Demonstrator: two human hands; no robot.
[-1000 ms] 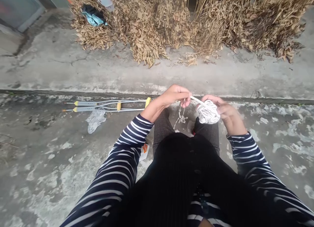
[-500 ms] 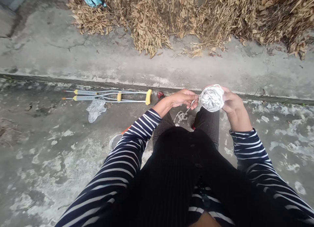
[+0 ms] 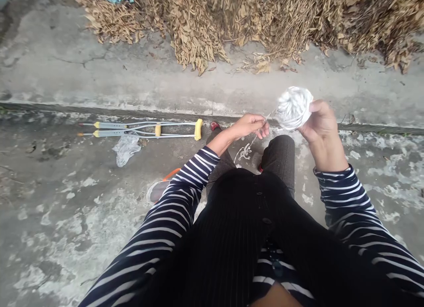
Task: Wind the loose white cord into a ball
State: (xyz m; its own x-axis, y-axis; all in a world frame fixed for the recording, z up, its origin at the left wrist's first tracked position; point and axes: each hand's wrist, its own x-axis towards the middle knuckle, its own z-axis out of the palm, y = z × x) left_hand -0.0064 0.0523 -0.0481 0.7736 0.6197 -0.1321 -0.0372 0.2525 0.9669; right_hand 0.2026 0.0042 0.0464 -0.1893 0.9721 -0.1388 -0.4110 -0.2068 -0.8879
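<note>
My right hand (image 3: 322, 121) is closed round the right side of a ball of white cord (image 3: 294, 108), held up in front of me. To its left, my left hand (image 3: 251, 126) pinches the thin strand (image 3: 270, 115) that runs from the ball. Below the left hand the strand hangs down to a loose tangle of cord (image 3: 245, 151) between my legs. The ball is slightly blurred, and the fingers behind it are hidden.
A pair of crutches (image 3: 145, 129) with yellow pads lies on the concrete at left, beside a crumpled clear plastic bag (image 3: 126, 149). A grey and orange item (image 3: 158, 190) is partly behind my left sleeve. Dried plants (image 3: 198, 28) cover the raised ledge (image 3: 139, 84) ahead.
My right hand has lifted the ball up and a little to the right and turned it. The left hand stays nearly in place, with more strand showing between it and the ball.
</note>
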